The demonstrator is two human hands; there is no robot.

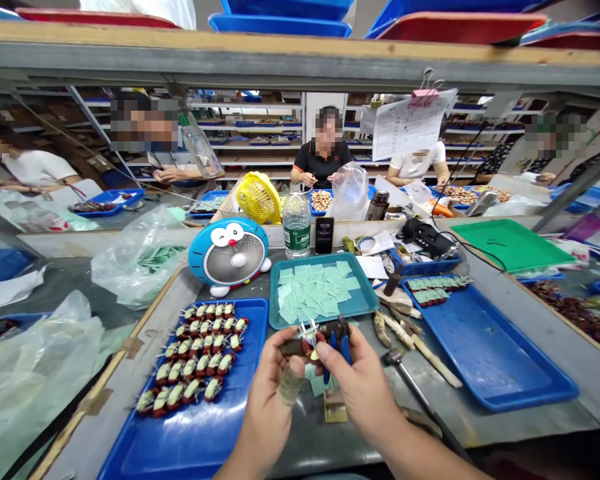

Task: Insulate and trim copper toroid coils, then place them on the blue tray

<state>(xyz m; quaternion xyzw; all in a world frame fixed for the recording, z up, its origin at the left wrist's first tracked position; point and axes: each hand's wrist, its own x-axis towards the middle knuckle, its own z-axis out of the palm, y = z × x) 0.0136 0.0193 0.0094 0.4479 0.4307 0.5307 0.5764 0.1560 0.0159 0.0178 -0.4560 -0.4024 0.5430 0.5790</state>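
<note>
Just in front of the wearer, the two hands meet over the bench. The left hand [273,383], its thumb wrapped in tape [291,381], is curled closed, thumb and fingers pinching a small copper coil [308,349]. The right hand [359,370] is bent round blue-handled pliers [345,349], with its thumb laid against the coil's near side.

So the coil sits between the hands, touched by both, with the pliers just beside it on the right. Its pale wires [308,327] point up and away from the wearer; I can't settle the long axis of its body, because fingers cover both ends. The head of the pliers is lost among the fingers too, so I can't tell how wide it stands.

Beyond the knuckles is a teal tray [367,300] of green squares [315,290]. Rows of finished-looking coils [195,357] lie in the blue tray on the left [180,440]. Farther off, past a water bottle [297,230], a co-worker in a black shirt [323,160] sits facing us, their hands too small to read.
</note>
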